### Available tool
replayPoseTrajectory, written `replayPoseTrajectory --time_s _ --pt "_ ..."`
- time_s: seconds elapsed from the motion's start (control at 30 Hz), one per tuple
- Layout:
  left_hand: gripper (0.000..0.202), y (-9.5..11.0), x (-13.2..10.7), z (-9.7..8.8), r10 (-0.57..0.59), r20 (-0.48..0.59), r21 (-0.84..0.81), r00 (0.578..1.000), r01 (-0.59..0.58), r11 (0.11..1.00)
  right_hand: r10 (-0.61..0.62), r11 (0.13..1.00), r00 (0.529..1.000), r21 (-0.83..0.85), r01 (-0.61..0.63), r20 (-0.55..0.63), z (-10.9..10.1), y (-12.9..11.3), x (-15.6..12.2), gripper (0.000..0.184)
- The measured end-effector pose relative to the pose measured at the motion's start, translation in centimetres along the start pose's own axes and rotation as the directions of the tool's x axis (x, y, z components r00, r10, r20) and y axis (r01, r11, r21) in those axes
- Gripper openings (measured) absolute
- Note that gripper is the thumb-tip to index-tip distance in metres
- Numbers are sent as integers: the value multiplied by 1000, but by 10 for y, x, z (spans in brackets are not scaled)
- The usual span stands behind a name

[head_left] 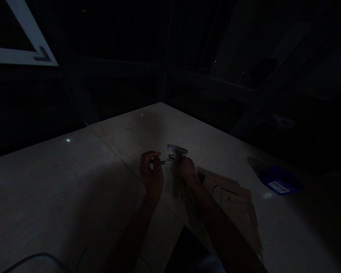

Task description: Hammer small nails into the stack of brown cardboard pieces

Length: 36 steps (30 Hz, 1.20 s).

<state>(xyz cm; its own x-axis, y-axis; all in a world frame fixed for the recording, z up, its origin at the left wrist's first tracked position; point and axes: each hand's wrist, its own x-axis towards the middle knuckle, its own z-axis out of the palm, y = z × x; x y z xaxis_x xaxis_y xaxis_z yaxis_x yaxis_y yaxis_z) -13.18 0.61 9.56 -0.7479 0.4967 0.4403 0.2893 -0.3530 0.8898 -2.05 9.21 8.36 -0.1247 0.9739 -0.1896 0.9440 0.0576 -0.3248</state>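
My right hand is wrapped round a hammer. The hammer's grey metal head points left, and part of its yellowish handle shows below my fist. Left of the hammer, my left hand is curled, with thumb and index finger close together. Thin dark nails stick out beside that thumb, seemingly pinched there; the dim light hides the exact contact. Between the two hands, several more dark nails lie loose on the pale stone-like surface.
Flattened brown cardboard lies right of my right forearm. Farther right sits a blue plastic container with a white label. A dark cable curves at lower left. A white-framed window stands at upper left. The surroundings are very dark.
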Motion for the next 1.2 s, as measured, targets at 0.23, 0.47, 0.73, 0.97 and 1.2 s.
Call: replayPoseTrajectory --time_s 0.23,0.47,0.73,0.97,1.2 --pt "13 -6 25 -14 -128 -57 16 990 129 992 -44 998 999 -38 43 -20 9 -9 6 39" --pt "17 -3 23 -11 -162 111 33 980 160 987 3 999 1000 -36 -3 -20 22 -13 5 30" --pt "16 4 5 7 -172 322 37 931 169 985 41 999 997 -29 -43 -65 19 -9 -6 42" --pt "18 3 3 9 -176 369 42 913 173 984 100 995 994 -19 -101 -38 21 -11 -20 31" --pt "20 5 8 8 -150 364 61 919 136 989 22 997 999 81 -19 -37 -16 -4 -25 26"
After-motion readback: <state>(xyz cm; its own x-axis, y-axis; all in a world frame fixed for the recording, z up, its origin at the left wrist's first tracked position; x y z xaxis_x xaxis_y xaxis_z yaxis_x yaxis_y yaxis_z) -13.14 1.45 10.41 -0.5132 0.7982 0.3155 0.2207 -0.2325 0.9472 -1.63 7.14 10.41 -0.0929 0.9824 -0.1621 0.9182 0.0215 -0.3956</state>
